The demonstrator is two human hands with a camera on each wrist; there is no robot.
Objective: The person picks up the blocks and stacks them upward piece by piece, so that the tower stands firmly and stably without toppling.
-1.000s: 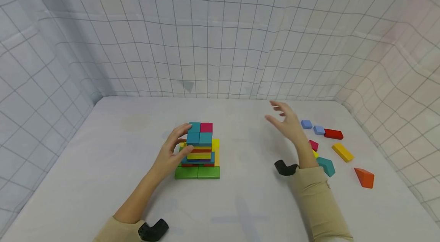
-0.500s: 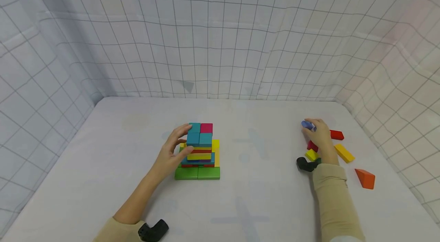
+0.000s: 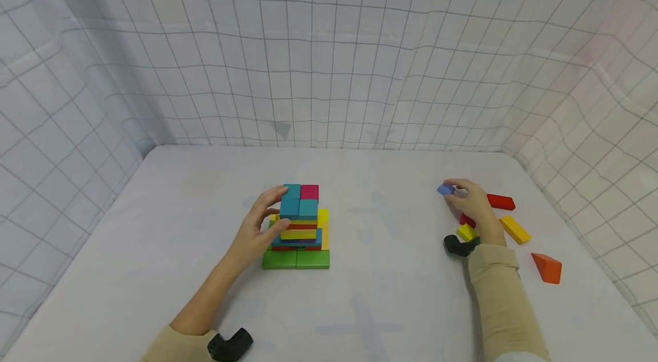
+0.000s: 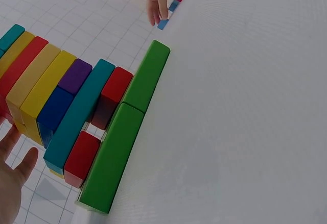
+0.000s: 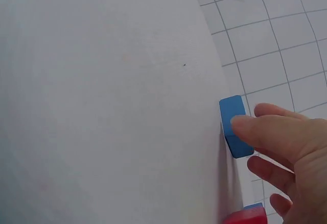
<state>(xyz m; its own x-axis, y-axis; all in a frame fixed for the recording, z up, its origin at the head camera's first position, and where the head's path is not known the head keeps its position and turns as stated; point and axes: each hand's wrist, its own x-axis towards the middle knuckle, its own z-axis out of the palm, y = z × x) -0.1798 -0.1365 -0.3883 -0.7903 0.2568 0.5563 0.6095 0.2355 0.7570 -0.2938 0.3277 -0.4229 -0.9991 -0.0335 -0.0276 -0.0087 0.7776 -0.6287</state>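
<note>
At centre-left of the head view stands a tower of stacked coloured wooden blocks (image 3: 299,209), with green blocks (image 3: 295,259) in front at its base. Beside its left side, my left hand (image 3: 260,230) has its thumb and fingers loosely spread around the upper layers. In the left wrist view the thumb (image 4: 26,167) looks slightly apart from the blocks. Over on the right, my right hand (image 3: 472,200) pinches a small blue block (image 5: 235,124). Its thumb lies on the block's near face; the other fingertips are partly hidden behind it.
Around the right hand lie a red block (image 3: 501,201), a yellow block (image 3: 515,229), a smaller yellow block (image 3: 466,232), a crimson block (image 3: 466,219) and an orange triangular block (image 3: 547,268). A gridded white cloth (image 3: 329,53) hangs behind the white table (image 3: 380,282).
My right hand has gone right from the middle to the loose blocks and taken hold of a blue block, which has since shifted a little left. My left hand has stayed at the tower.
</note>
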